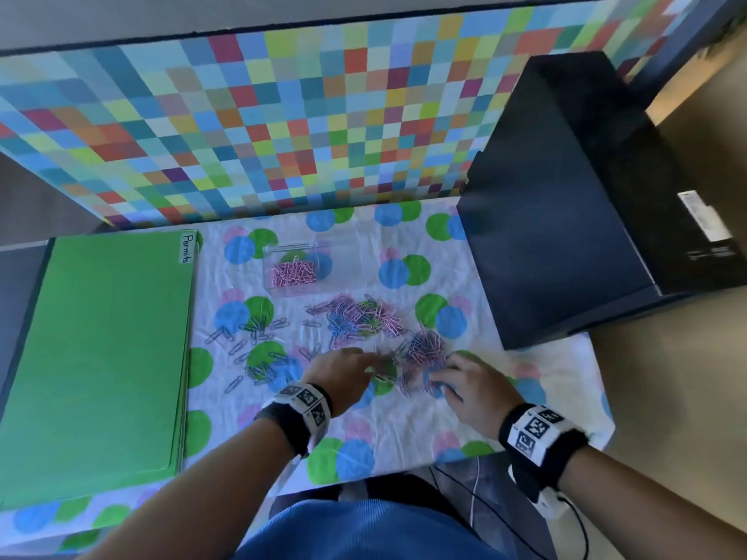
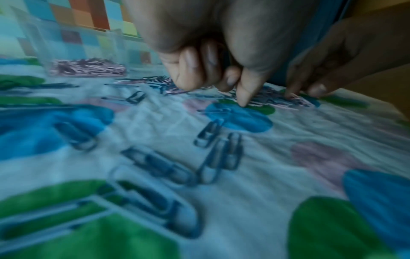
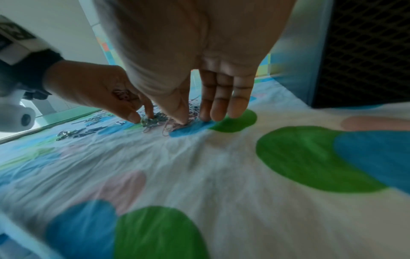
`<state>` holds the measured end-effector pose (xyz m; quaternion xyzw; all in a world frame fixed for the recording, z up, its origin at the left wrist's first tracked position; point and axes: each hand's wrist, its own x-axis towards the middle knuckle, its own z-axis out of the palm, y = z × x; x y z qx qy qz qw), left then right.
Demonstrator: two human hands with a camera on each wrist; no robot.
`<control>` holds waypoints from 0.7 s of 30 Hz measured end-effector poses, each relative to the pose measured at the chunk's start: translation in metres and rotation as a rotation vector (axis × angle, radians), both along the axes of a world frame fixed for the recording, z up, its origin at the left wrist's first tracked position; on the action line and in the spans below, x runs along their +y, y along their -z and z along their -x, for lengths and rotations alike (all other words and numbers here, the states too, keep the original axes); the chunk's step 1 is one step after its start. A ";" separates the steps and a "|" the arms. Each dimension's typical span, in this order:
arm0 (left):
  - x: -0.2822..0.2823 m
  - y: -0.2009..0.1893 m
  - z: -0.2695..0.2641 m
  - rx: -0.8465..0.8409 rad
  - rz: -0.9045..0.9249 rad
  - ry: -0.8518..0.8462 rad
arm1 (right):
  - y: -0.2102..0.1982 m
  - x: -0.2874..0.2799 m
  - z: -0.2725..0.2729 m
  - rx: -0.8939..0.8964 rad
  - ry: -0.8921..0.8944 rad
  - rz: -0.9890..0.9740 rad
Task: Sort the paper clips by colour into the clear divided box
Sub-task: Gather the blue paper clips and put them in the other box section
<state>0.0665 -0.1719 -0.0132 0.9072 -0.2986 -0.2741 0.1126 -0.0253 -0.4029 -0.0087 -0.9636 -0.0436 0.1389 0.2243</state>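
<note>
White cloth printed with green, blue and pink dots [image 1: 404,430] is covering the table in front of you. Your clear divided box [image 1: 313,265] is sitting toward the far edge of the table, near its middle, and pink paper clips [image 1: 293,273] are lying in its left compartment; the right compartment is hard to make out through the plastic. A mixed heap of pink and blue clips [image 1: 364,317] is lying on the cloth just nearer to you than the box, trailing to the right into a second clump [image 1: 426,349]. Blue clips [image 1: 254,349] are lying scattered apart toward the left edge, beside a green folder [image 1: 97,357] labelled "Permits". A dark box [image 1: 566,204] is standing at the far right corner.

Both of your hands are working at the near end of that clump. Your left hand [image 1: 343,371] is reaching in with fingers curled downward, fingertips [image 2: 244,103] touching the cloth among the clips; whether it is pinching a clip, you cannot tell from these views. Your right hand [image 1: 473,383] is resting with fingers [image 3: 218,112] nearly straight and close together, tips pressing down on the clips at the edge of a blue dot.
</note>
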 end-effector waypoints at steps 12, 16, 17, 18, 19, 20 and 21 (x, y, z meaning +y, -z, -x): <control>0.039 0.006 0.008 -0.073 -0.084 -0.241 | 0.023 0.048 0.006 0.185 -0.439 0.228; 0.054 0.008 0.011 -0.078 -0.120 -0.258 | 0.020 0.036 -0.006 0.215 -0.351 0.260; 0.057 0.008 0.010 -0.077 -0.126 -0.258 | 0.018 0.027 -0.008 0.223 -0.302 0.276; 0.059 0.008 0.010 -0.078 -0.130 -0.254 | 0.016 0.018 -0.010 0.235 -0.255 0.291; 0.060 0.008 0.010 -0.081 -0.131 -0.250 | 0.015 0.011 -0.011 0.249 -0.212 0.298; 0.059 0.007 0.010 -0.086 -0.126 -0.246 | 0.014 0.005 -0.013 0.254 -0.169 0.286; 0.056 0.005 0.010 -0.087 -0.116 -0.243 | 0.013 0.001 -0.014 0.237 -0.118 0.258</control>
